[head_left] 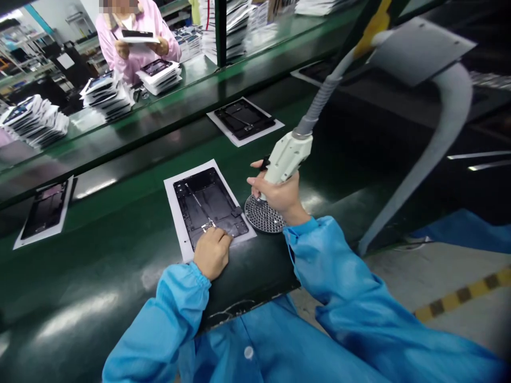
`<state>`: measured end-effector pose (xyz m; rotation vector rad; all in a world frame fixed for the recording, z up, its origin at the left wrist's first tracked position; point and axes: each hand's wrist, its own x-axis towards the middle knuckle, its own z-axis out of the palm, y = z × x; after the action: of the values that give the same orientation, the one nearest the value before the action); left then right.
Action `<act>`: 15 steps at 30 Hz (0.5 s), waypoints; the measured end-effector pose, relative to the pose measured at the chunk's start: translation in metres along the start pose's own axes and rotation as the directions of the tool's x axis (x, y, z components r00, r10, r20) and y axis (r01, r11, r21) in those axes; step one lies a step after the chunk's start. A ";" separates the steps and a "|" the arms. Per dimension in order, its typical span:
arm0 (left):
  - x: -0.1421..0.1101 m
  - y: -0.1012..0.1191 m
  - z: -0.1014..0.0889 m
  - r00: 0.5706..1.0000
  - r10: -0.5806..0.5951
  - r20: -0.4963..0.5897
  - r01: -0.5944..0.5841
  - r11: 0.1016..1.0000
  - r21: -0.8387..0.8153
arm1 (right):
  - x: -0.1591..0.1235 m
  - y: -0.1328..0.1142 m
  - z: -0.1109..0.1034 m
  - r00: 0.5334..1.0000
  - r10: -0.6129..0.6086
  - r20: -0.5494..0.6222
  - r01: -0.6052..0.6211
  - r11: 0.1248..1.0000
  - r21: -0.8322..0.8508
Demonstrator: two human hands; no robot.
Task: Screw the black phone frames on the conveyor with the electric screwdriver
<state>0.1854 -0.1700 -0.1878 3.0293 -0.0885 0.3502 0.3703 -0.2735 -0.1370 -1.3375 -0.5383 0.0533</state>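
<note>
One black casing [209, 205] under your left hand [213, 252], fingers bunched; right hand [283, 197] grips white handle [288, 158], near table's [131, 266] front edge.

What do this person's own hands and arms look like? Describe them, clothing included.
The left hand and right hand wear no gloves. The left sleeve and right sleeve are long, loose, wrinkled and bright blue, with gathered cuffs at the wrists. No markings show on the sleeves.

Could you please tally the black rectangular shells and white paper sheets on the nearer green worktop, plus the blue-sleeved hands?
Black rectangular shells, one partly hidden: 4
White paper sheets: 4
Blue-sleeved hands: 2
Total: 10
</note>
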 end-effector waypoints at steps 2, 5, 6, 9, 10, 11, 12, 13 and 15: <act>0.000 -0.001 0.002 1.000 0.007 -0.013 -0.008 1.000 -0.021 | 0.000 0.003 0.000 1.000 0.006 -0.004 -0.007 1.000 -0.018; 0.000 -0.003 0.001 1.000 0.008 -0.011 -0.009 0.998 -0.064 | -0.001 0.005 0.001 1.000 0.017 -0.003 -0.017 1.000 -0.026; 0.000 -0.003 0.000 1.000 0.009 -0.004 -0.009 0.996 -0.083 | -0.001 0.006 0.001 1.000 0.020 -0.003 -0.020 0.999 -0.032; 0.001 -0.005 -0.003 1.000 0.002 0.029 0.002 0.991 -0.135 | -0.001 0.006 0.001 1.000 0.025 0.006 -0.025 0.998 -0.060; 0.002 -0.005 -0.004 0.999 -0.004 0.042 0.010 0.990 -0.143 | -0.001 0.006 0.001 1.000 0.025 0.009 -0.024 0.997 -0.068; 0.002 -0.005 -0.005 0.998 -0.010 0.054 0.018 0.989 -0.146 | -0.001 0.007 0.001 1.000 0.025 0.011 -0.024 0.997 -0.075; 0.003 -0.004 -0.005 0.998 -0.017 0.064 0.026 0.989 -0.145 | -0.001 0.007 0.001 1.000 0.025 0.013 -0.024 0.997 -0.079; 0.003 -0.004 -0.005 0.997 -0.023 0.073 0.033 0.989 -0.144 | -0.001 0.008 0.001 1.000 0.026 0.012 -0.025 0.996 -0.082; 0.004 -0.002 -0.006 0.996 -0.034 0.088 0.046 0.988 -0.144 | -0.001 0.008 0.002 1.000 0.028 0.009 -0.027 0.996 -0.083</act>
<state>0.1881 -0.1676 -0.1813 2.8957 -0.0561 0.2009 0.3713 -0.2702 -0.1449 -1.4263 -0.5358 0.0607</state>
